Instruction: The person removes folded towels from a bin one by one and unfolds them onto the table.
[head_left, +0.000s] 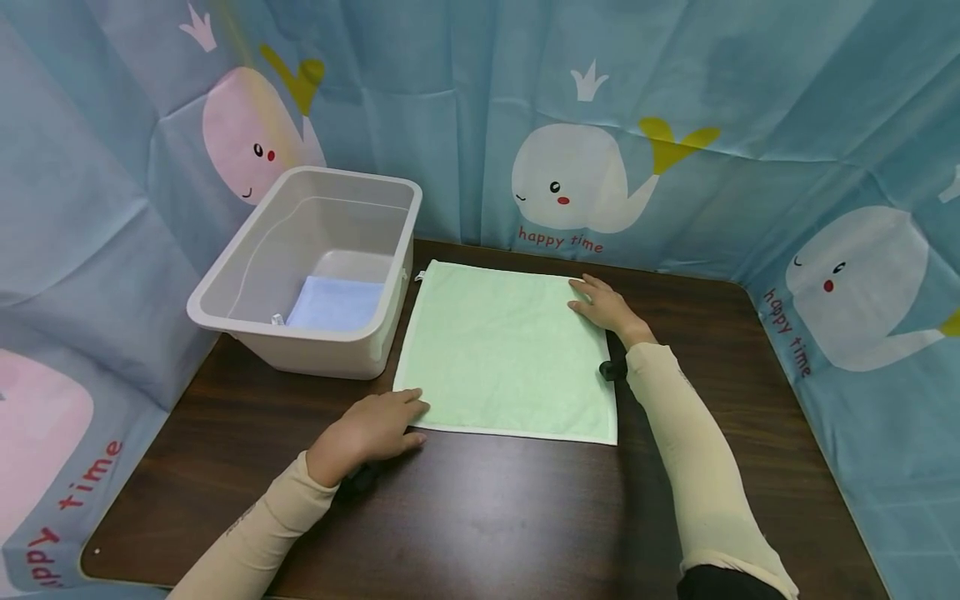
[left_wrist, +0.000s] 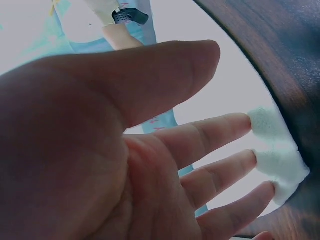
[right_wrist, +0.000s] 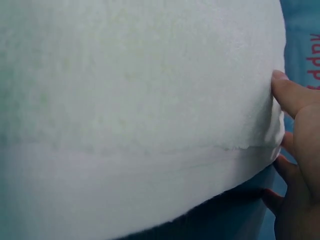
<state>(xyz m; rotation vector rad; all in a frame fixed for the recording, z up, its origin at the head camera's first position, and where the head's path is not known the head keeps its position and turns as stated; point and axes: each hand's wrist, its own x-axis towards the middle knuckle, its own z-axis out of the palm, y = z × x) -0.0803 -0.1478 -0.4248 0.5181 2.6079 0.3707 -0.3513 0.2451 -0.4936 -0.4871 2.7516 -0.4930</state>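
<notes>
A pale green towel [head_left: 510, 350] with a white hem lies spread flat on the dark wooden table [head_left: 495, 517]. At its near left corner, my left hand [head_left: 378, 425] rests its extended fingertips on the cloth; the left wrist view shows those fingers [left_wrist: 220, 172] straight and spread, with the thumb held apart. My right hand [head_left: 606, 308] touches the towel's far right corner with its fingers loosely extended. In the right wrist view, the thumb and fingers of that hand [right_wrist: 305, 145] are at the towel's edge.
A grey plastic bin [head_left: 416, 204] stands left of the towel, with a folded blue cloth [head_left: 337, 304] on its bottom. Blue curtains [head_left: 465, 108] printed with whales surround the table at the back and sides.
</notes>
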